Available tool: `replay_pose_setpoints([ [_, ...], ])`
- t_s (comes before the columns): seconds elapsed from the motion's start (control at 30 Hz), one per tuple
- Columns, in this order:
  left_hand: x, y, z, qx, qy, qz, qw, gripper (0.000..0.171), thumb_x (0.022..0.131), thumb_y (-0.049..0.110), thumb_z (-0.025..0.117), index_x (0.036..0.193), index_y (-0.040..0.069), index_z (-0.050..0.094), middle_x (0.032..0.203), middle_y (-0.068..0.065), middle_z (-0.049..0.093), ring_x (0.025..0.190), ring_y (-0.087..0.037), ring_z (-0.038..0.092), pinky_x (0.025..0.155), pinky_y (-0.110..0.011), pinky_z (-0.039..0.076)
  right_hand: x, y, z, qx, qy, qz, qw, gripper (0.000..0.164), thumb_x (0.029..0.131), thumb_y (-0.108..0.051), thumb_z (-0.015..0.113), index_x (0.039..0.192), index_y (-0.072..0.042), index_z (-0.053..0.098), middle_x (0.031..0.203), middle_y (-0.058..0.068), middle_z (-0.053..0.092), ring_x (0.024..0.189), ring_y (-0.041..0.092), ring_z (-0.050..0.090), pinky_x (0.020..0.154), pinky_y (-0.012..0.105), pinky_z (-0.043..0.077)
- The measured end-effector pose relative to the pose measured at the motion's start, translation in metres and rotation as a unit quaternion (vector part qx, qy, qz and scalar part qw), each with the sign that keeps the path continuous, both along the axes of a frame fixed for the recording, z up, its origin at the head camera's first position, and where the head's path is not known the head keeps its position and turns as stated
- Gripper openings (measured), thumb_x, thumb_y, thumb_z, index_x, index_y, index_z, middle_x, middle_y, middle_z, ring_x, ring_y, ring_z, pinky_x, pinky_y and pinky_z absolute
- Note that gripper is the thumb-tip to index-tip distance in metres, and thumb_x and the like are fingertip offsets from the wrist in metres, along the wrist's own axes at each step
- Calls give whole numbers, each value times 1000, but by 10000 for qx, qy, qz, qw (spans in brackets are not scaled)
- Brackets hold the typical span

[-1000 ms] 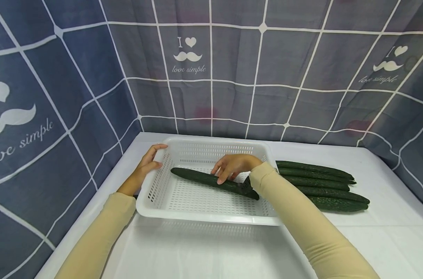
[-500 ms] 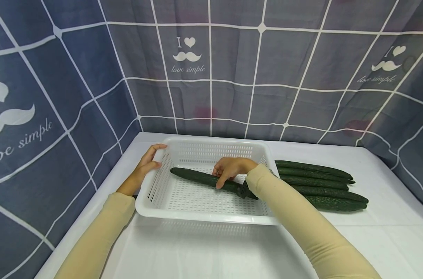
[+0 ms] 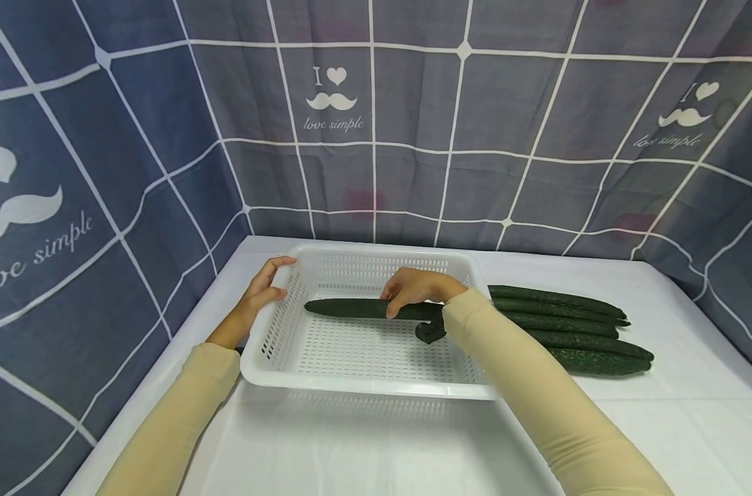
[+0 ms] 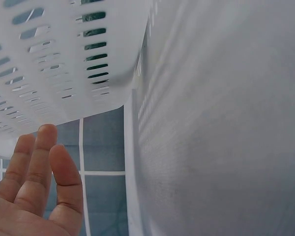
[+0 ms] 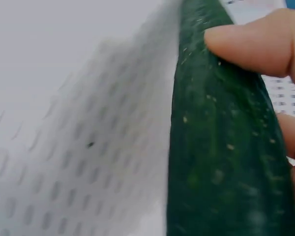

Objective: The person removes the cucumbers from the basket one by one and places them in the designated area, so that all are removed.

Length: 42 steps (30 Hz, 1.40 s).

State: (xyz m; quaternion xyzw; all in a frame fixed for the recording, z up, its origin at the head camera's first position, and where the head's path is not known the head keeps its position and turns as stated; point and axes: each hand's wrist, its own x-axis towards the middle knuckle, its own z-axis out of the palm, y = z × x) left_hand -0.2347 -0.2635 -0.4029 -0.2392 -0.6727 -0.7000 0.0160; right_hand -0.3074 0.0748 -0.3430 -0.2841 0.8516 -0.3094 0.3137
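Note:
Inside the white perforated plastic basket (image 3: 363, 387), my right hand (image 3: 415, 286) grips a long dark green cucumber (image 3: 344, 308) from above, thumb on the near side. The cucumber lies roughly level, left to right; the sleeve covers its right end. Close up in the right wrist view, the thumb presses on the cucumber (image 5: 221, 137), with other fingers partly seen behind it. At the basket's left end, my left hand (image 3: 258, 296) touches the rim with thumb and forefinger. The left wrist view has several fairly straight fingers of the left hand (image 4: 37, 191) below the basket's outer wall (image 4: 54, 73).
To the right of the basket, several more cucumbers (image 3: 574, 324) lie side by side on the white tabletop (image 3: 363, 448). A grey checked curtain (image 3: 413, 138) hangs behind and at both sides. A small black item (image 3: 430, 333) sits by the right wrist.
My right hand takes hold of the cucumber and raises its right end, so it goes from slanting to nearly level. The left hand and the basket stay put.

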Motion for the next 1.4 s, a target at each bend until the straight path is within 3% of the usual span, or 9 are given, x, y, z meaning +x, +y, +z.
replay_pose_setpoints([
  [0.2, 0, 0, -2, -197, -99, 10, 9998, 56, 94, 0, 41, 146, 20, 47, 138, -16, 45, 115, -22, 57, 86, -33, 58, 0, 7, 9, -364, -13, 17, 9993, 37, 81, -4, 79, 116, 6, 77, 100, 2, 78, 87, 11, 62, 86, 28, 53],
  [0.53, 2, 1, -1, -185, -119, 55, 9997, 56, 93, -1, 42, 145, 19, 48, 136, -14, 46, 114, -20, 56, 88, -33, 57, 18, 17, 34, -583, 488, -539, 9956, 45, 83, -7, 85, 125, 4, 75, 126, 13, 76, 119, 27, 69, 105, 42, 54],
  [0.8, 2, 0, 0, -226, -93, 47, 9997, 57, 93, -2, 41, 147, 13, 46, 140, -17, 44, 114, -19, 56, 89, -34, 56, 35, 26, 48, -930, 926, -405, 9905, 41, 85, -5, 85, 124, 5, 76, 121, 12, 77, 113, 26, 69, 101, 43, 55],
  [1.03, 4, 0, 0, -155, -76, -6, 9999, 56, 93, -2, 42, 147, 14, 46, 135, -13, 50, 110, -23, 60, 86, -36, 59, 47, 37, 53, -1115, 1576, -150, 9811, 41, 86, -9, 86, 125, -1, 78, 124, 8, 77, 114, 27, 67, 102, 49, 54],
  [1.27, 5, -1, 1, -156, -86, -24, 9998, 56, 94, -3, 43, 147, 16, 46, 129, -2, 55, 107, -25, 63, 84, -34, 60, 63, 50, 60, -1397, 1851, -378, 9720, 41, 84, -10, 88, 123, -3, 79, 122, 7, 78, 111, 27, 67, 94, 46, 57],
  [1.4, 5, -1, 2, -170, -33, -11, 9998, 55, 94, -4, 42, 147, 14, 46, 128, -6, 56, 106, -24, 64, 84, -32, 60, 71, 60, 61, -1486, 2072, -458, 9659, 40, 83, -9, 88, 122, -5, 80, 118, 6, 79, 109, 27, 66, 91, 46, 57],
])
